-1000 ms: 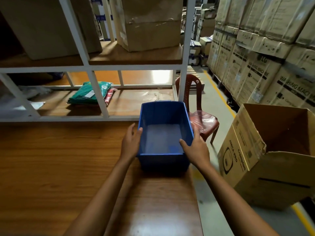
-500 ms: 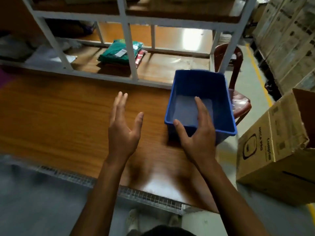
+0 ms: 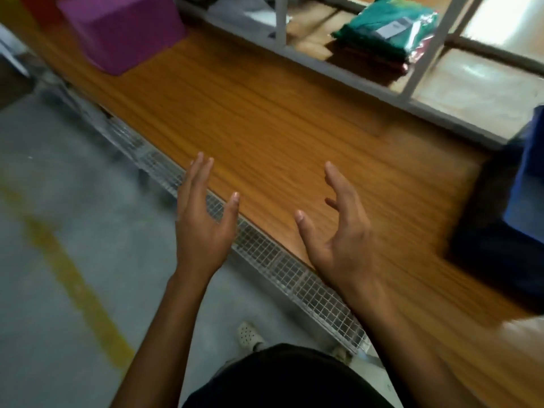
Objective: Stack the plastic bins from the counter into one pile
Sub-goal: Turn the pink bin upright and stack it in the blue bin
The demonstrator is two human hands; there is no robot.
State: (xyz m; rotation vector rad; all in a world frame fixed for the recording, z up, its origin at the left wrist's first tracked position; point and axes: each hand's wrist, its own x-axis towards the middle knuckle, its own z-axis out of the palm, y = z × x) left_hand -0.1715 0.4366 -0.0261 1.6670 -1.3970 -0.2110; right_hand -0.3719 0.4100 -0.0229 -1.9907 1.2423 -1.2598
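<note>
A purple plastic bin lies upside down on the wooden counter at the upper left. The blue bin stands at the counter's right end, cut off by the frame edge. My left hand hovers over the counter's near edge, fingers apart and empty. My right hand floats beside it above the wood, fingers spread and curved, holding nothing. Both hands are well away from either bin.
A wire-mesh strip runs along the counter's near edge. A white shelf frame stands behind the counter, with a green packaged garment on its shelf. Grey floor with a yellow line lies to the left. A red shape shows past the purple bin.
Both hands have let go of the blue bin and moved left along the counter. The view has swung left and down, bringing the purple bin into sight.
</note>
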